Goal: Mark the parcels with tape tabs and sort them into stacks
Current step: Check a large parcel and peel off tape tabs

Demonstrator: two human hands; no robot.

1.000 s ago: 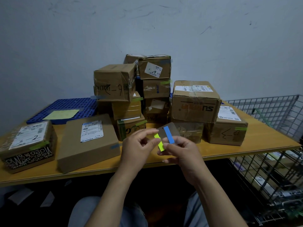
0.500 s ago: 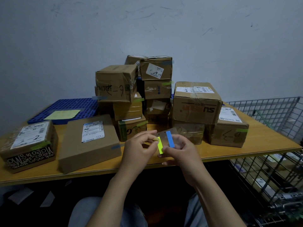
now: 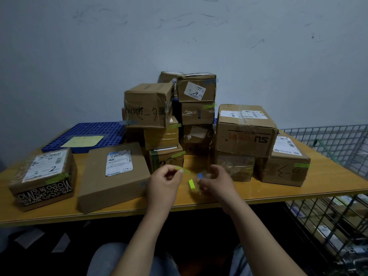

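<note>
Over the table's front edge, my left hand (image 3: 164, 181) pinches a green tape tab (image 3: 182, 169) between thumb and fingertip. My right hand (image 3: 216, 183) grips a small card, blurred by motion, that carries a yellow-green tab (image 3: 191, 184) and a blue tab (image 3: 200, 175). A flat brown parcel (image 3: 113, 174) lies just left of my hands. Behind them rises a pile of cardboard parcels (image 3: 196, 114), several bearing green or blue tabs. The large parcel (image 3: 246, 130) stands to the right of the pile.
A parcel marked 3-2 (image 3: 42, 176) sits at the far left of the wooden table (image 3: 328, 180). A blue perforated pallet (image 3: 85, 136) with a yellow sheet lies at the back left. A wire cage (image 3: 328, 196) with packets stands on the right.
My left hand has peeled a green tab off the card and pulled it up and left. Both hands have dropped a little, and the card now tilts and blurs.
</note>
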